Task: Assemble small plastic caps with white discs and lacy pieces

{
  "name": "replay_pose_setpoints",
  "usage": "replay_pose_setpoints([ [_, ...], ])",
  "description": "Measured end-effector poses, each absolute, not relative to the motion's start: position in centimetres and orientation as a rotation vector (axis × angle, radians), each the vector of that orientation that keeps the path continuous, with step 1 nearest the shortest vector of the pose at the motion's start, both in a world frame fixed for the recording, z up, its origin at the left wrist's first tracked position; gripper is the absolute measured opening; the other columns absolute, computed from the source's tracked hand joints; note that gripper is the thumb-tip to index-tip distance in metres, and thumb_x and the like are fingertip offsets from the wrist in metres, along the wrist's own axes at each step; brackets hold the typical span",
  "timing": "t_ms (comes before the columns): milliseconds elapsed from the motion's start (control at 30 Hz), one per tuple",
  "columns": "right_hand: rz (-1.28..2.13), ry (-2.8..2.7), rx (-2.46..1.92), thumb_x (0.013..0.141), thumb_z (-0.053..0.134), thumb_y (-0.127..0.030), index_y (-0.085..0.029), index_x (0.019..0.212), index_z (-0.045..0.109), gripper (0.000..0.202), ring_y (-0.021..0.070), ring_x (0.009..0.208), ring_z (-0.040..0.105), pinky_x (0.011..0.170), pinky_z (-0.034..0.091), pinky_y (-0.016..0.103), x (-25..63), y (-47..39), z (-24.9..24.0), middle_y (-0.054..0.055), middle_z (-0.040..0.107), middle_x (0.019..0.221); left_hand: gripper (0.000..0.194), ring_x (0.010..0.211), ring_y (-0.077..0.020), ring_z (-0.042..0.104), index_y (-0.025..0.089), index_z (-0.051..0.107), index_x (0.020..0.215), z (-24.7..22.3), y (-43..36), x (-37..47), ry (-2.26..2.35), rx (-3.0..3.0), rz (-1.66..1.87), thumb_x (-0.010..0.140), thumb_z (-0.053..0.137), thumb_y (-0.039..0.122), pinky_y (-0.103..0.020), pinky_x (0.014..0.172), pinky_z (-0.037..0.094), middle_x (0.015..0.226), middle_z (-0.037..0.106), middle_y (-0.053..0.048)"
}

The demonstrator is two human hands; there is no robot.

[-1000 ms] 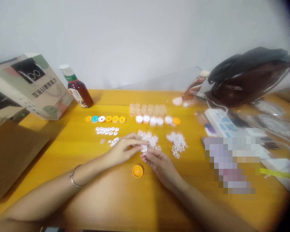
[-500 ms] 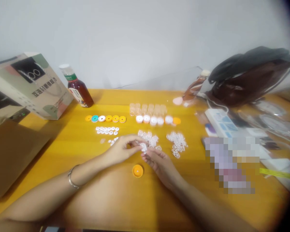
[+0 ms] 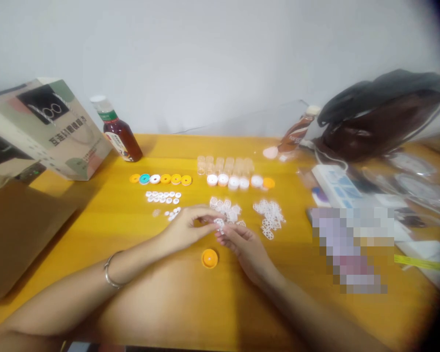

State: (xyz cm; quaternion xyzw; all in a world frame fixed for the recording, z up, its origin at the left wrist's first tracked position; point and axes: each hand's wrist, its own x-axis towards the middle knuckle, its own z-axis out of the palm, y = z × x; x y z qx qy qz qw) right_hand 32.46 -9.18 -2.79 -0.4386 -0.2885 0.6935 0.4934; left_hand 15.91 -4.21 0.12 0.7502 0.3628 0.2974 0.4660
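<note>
Fingertips of my left hand (image 3: 190,225) and my right hand (image 3: 247,247) meet around a small white openwork piece (image 3: 219,224), and both hands are closed on it. Just below them an orange round cap (image 3: 209,258) lies on the table. Behind my fingers is one pile of white openwork pieces (image 3: 232,212), partly hidden by my left hand. A second pile (image 3: 269,217) lies to its right. Small white discs (image 3: 163,197) sit in rows to the left, with a few more (image 3: 174,213) beside my left hand.
Orange, teal and white rings (image 3: 165,179), white-topped caps (image 3: 233,183) and clear cups (image 3: 225,166) line the wooden table (image 3: 161,313). A dark red bottle (image 3: 122,139), paper bag (image 3: 66,127) and cardboard box (image 3: 22,234) stand left. At right are a brown bottle (image 3: 297,132), power strip (image 3: 335,188) and dark bag (image 3: 374,122).
The white piece between my fingertips has turned, so its openwork face shows more clearly. My hands have barely moved.
</note>
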Motion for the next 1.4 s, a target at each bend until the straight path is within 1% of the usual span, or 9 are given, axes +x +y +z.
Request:
replay_pose_setpoints([
  [167,1.68,-0.683,-1.068,0.064,0.072,-0.033,-0.018,0.071,0.07,0.016,0.0116,0.066,0.059,0.071,0.046,0.027,32.4,-9.2,-3.0,0.002,0.068,0.07,0.024,0.076,-0.0129,0.06,0.015,0.061,0.098,-0.6,-4.0,16.1,0.929,1.648,0.727,0.077,0.059,0.027,-0.027,0.072,0.048,0.086,0.066,-0.006],
  [367,1.718,-0.667,-1.051,0.064,0.072,-0.032,-0.018,0.071,0.07,0.016,0.0118,0.066,0.06,0.072,0.047,0.028,32.4,-9.2,-3.0,0.003,0.069,0.071,0.022,0.068,-0.0112,0.056,0.013,0.062,0.079,-0.9,-3.6,16.0,0.959,1.681,0.657,0.076,0.06,0.035,-0.023,0.063,0.044,0.073,0.063,-0.003],
  [700,1.668,-0.794,-1.09,0.066,0.07,-0.034,-0.018,0.068,0.068,0.017,0.0115,0.06,0.059,0.067,0.047,0.028,32.3,-9.3,-3.1,0.003,0.069,0.07,0.022,0.064,-0.01,0.055,0.012,0.062,0.078,-1.0,-4.0,16.0,0.951,1.698,0.621,0.078,0.056,0.033,-0.021,0.061,0.044,0.071,0.062,-0.003],
  [933,1.655,-1.076,-1.146,0.073,0.061,-0.039,-0.018,0.074,0.064,0.021,0.0116,0.064,0.056,0.068,0.044,0.028,33.1,-8.9,-2.4,0.001,0.065,0.07,0.02,0.065,-0.0094,0.054,0.013,0.062,0.08,0.3,-3.4,15.2,0.915,1.836,0.57,0.079,0.055,0.032,-0.02,0.061,0.042,0.073,0.063,-0.002],
  [1000,1.583,-1.304,-1.173,0.07,0.064,-0.039,-0.02,0.078,0.061,0.021,0.0118,0.062,0.053,0.064,0.043,0.027,33.4,-9.0,-2.0,-0.001,0.06,0.068,0.018,0.067,-0.0093,0.055,0.015,0.062,0.08,1.3,-3.3,14.6,0.903,1.946,0.526,0.077,0.056,0.032,-0.02,0.06,0.041,0.075,0.064,-0.002],
  [1133,1.229,-1.848,-1.173,0.05,0.079,-0.034,-0.021,0.087,0.054,0.046,0.0146,0.07,0.047,0.064,0.04,0.028,33.3,-9.8,-1.8,0.001,0.053,0.08,0.016,0.067,-0.0101,0.057,0.017,0.063,0.085,2.9,-3.6,13.8,0.757,2.032,0.361,0.078,0.056,0.03,-0.02,0.059,0.043,0.077,0.065,-0.002],
  [1200,1.084,-2.0,-1.16,0.051,0.078,-0.028,-0.02,0.081,0.052,0.04,0.0158,0.072,0.047,0.066,0.039,0.028,33.1,-10.0,-2.2,0.001,0.051,0.08,0.015,0.068,-0.0109,0.059,0.018,0.063,0.087,3.2,-3.9,13.7,0.694,2.027,0.311,0.079,0.055,0.028,-0.021,0.061,0.045,0.078,0.066,-0.003],
  [1267,1.022,-2.062,-1.156,0.059,0.072,-0.024,-0.02,0.076,0.051,0.027,0.0158,0.072,0.046,0.066,0.038,0.028,32.9,-9.9,-2.7,0.001,0.05,0.077,0.013,0.07,-0.0113,0.061,0.018,0.063,0.087,3.2,-4.2,13.8,0.652,2.028,0.287,0.079,0.055,0.025,-0.021,0.062,0.046,0.081,0.067,-0.003],
  [1400,0.992,-2.056,-1.144,0.067,0.066,-0.023,-0.021,0.076,0.052,0.016,0.0145,0.069,0.045,0.063,0.037,0.026,32.9,-9.5,-3.5,0.0,0.048,0.072,0.012,0.069,-0.0113,0.061,0.018,0.061,0.087,2.7,-4.6,13.8,0.656,2.049,0.242,0.078,0.055,0.02,-0.02,0.059,0.045,0.081,0.067,-0.003],
])
